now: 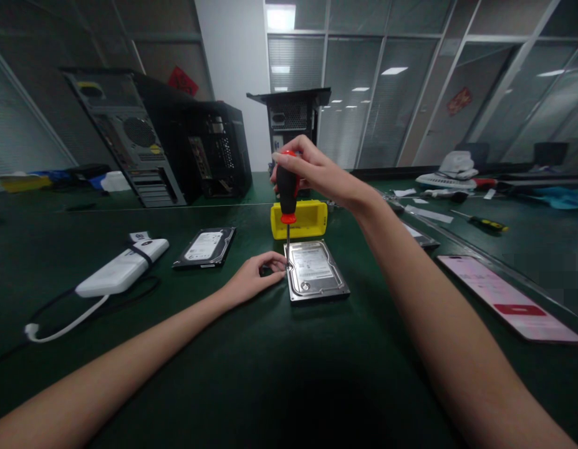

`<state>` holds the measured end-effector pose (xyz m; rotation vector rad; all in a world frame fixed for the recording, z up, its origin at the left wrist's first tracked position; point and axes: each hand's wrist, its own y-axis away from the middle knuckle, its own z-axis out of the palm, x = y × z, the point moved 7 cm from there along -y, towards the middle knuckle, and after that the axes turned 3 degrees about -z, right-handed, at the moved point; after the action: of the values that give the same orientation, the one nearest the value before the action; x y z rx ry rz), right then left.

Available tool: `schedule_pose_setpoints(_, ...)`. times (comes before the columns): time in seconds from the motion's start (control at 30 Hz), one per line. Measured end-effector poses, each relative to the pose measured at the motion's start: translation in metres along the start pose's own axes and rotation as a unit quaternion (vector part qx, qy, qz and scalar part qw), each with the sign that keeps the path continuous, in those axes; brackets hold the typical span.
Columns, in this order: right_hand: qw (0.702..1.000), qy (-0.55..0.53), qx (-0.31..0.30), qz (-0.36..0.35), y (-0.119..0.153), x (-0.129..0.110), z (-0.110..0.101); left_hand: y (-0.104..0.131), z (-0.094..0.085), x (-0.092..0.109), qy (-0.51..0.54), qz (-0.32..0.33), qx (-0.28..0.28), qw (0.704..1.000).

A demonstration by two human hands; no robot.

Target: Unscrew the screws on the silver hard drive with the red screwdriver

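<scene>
A silver hard drive lies label side up on the green table in front of me. My right hand is closed round the black and red handle of a screwdriver, held upright above the drive. The screwdriver's shaft runs down to the drive's left edge, where its tip meets the casing or a screw too small to make out. Beside that edge, my left hand rests on the table with its fingers curled, thumb and fingertips pinched against the drive by the screwdriver tip.
Behind the drive stands a yellow plastic box. To the left lie a second hard drive and a white power strip with its cable. A phone and another screwdriver lie right. Computer cases stand at the back.
</scene>
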<state>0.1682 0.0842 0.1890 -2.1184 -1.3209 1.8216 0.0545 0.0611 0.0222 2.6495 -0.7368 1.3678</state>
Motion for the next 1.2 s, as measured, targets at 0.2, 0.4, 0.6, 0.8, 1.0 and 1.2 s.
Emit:
schedule_pose_setpoints(0.2, 0.986, -0.149, -0.076, 0.012, 0.002, -0.006, 0.01, 0.0, 0.0, 0.001, -0.002, -0.001, 0.0, 1.0)
schedule_pose_setpoints(0.4, 0.98, -0.196, -0.025, 0.012, -0.001, -0.001, 0.013, 0.0, 0.0, 0.002, 0.002, -0.002, -0.005, 1.0)
schedule_pose_setpoints(0.6, 0.981, -0.196, 0.01, 0.009, -0.005, 0.01, 0.009, 0.001, 0.0, 0.002, 0.003, -0.003, -0.007, 1.0)
schedule_pose_setpoints(0.8, 0.982, -0.186, 0.016, 0.013, -0.004, 0.01, 0.001, 0.001, 0.0, 0.003, 0.004, -0.004, -0.007, 1.0)
schedule_pose_setpoints(1.0, 0.982, -0.184, -0.03, 0.009, -0.003, 0.004, 0.005, 0.0, 0.001, 0.001, 0.012, -0.002, -0.005, 1.0)
schedule_pose_setpoints(1.2, 0.98, -0.197, -0.012, 0.018, -0.004, 0.004, 0.011, 0.0, 0.001, 0.001, 0.01, -0.004, -0.005, 1.0)
